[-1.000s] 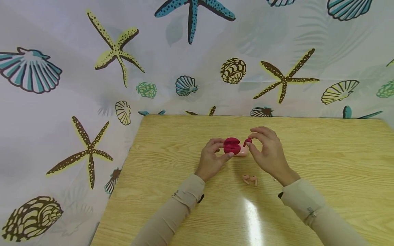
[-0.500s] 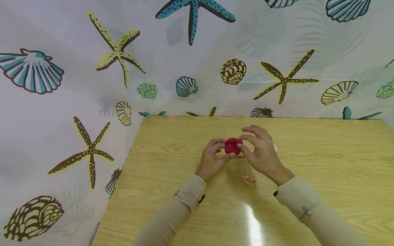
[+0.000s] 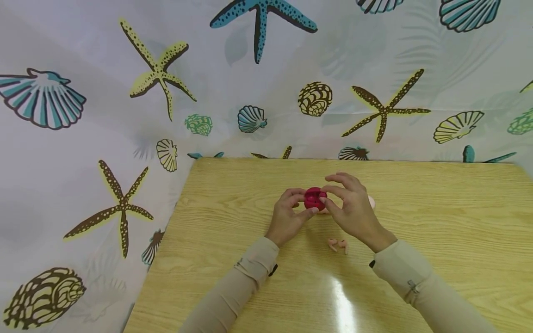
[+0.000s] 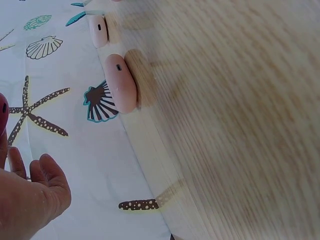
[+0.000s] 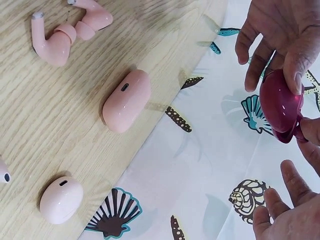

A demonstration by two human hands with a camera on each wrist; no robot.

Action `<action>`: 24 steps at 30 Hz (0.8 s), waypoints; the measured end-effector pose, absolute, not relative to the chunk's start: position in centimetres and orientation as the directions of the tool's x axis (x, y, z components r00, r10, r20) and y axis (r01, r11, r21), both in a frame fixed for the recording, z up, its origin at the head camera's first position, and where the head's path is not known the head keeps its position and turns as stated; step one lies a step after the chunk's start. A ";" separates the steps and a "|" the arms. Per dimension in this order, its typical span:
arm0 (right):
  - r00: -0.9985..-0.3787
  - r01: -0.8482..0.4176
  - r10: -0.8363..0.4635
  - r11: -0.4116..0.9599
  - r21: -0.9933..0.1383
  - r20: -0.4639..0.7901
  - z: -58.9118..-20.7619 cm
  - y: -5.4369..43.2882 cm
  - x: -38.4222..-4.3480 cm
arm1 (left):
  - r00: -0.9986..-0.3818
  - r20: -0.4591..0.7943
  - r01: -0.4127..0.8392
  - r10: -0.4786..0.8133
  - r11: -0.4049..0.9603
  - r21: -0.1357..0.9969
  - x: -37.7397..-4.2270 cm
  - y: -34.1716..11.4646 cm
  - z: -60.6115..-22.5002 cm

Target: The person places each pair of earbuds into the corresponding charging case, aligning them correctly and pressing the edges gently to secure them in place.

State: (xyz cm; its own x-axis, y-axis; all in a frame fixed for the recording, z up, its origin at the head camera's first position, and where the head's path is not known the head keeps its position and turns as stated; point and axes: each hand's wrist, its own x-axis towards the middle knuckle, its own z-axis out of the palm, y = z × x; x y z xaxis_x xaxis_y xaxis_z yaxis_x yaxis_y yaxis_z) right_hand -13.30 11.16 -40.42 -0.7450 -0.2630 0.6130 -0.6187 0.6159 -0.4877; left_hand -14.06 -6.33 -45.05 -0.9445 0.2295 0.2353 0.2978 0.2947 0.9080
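Note:
My left hand [image 3: 287, 216] holds a small red earbud case [image 3: 313, 198] with its lid raised, thumb in front and fingers behind. At the case's right side, thumb and index finger of my right hand [image 3: 354, 209] pinch a red earbud [image 3: 323, 195], mostly covered by the fingertips. How deep it sits in the case cannot be seen. The right wrist view shows the glossy back of the red case [image 5: 279, 102] above the table. In the left wrist view, only a sliver of the case shows beside my left hand.
Two pink earbuds [image 3: 337, 245] lie on the wooden table [image 3: 233, 231] nearer me. A pink oblong case [image 5: 127, 101] and a paler round case [image 5: 61, 200] stand behind. Part of another pale earbud [image 5: 4, 172] shows at the edge. A shell-print cloth [image 3: 270, 92] hangs beyond the table.
My right hand has moved left, bringing the red earbud from beside the case to its opening. Over the last half second both hands have stayed nearly still.

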 end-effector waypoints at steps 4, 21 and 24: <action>-0.753 -0.610 -0.279 0.636 -0.473 0.596 -40.4 11.2 -13.3 | -0.945 0.229 0.292 0.233 0.291 0.911 -14.1 -6.3 -45.1; -0.753 -0.613 -0.302 0.645 -0.456 0.585 -40.7 11.4 -13.1 | -0.945 0.226 0.292 0.235 0.302 0.908 -14.1 -6.2 -45.1; -0.752 -0.615 -0.305 0.644 -0.455 0.584 -40.7 11.4 -13.0 | -0.942 0.236 0.301 0.238 0.295 0.907 -14.1 -6.2 -45.1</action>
